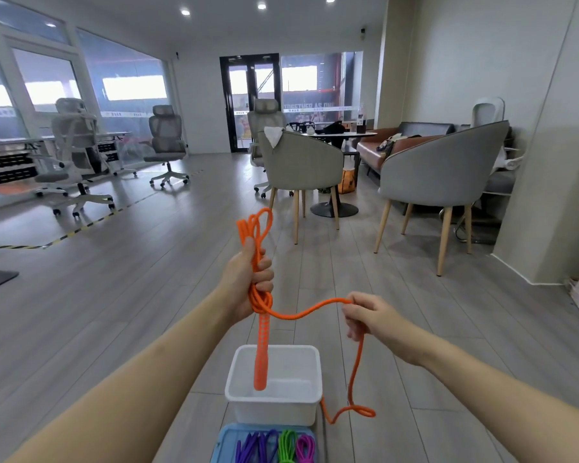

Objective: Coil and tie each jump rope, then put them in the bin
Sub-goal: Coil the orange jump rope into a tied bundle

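My left hand (252, 279) grips a bundle of coils of the orange jump rope (310, 312), with loops sticking out above the fist. One orange handle (261, 359) hangs down from the bundle over the white bin (274, 411). My right hand (365, 315) pinches the free strand to the right. From there the rope drops to the floor and curls beside the bin. Purple, green and magenta jump ropes (276, 447) lie in a blue tray (224, 442) at the bottom edge.
The white bin stands on the wooden floor directly below my hands, with the blue tray just in front of it. Grey armchairs (442, 175) and a round table stand ahead to the right. Office chairs (74, 152) are at the far left.
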